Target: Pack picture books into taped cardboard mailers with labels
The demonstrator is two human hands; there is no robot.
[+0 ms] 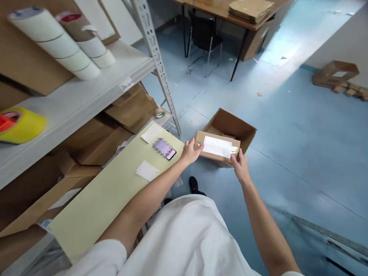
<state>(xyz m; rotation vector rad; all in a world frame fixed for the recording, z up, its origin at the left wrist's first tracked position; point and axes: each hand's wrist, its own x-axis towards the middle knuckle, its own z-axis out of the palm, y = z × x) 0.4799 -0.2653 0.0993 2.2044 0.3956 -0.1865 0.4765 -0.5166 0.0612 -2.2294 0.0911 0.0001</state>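
Between my two hands is a small taped cardboard box [198, 138] with a white label [217, 146] on its upper face. My left hand [191, 151] grips its left end, and my right hand [240, 165] grips the right end near the front corner. Just beyond and below it, a larger open carton [244, 130] stands on the floor with some brown cardboard inside. The held box hides part of that carton's near side; whether the two touch, I cannot tell.
To the left stretches a pale yellow tabletop [115, 199] with a phone [171, 154] and white papers [147, 170]. Above it, a metal shelf [123, 73] bears tape rolls [69, 53]. A chair [204, 34] and wooden desk [212, 8] stand at the back; another carton [335, 73] lies far right.
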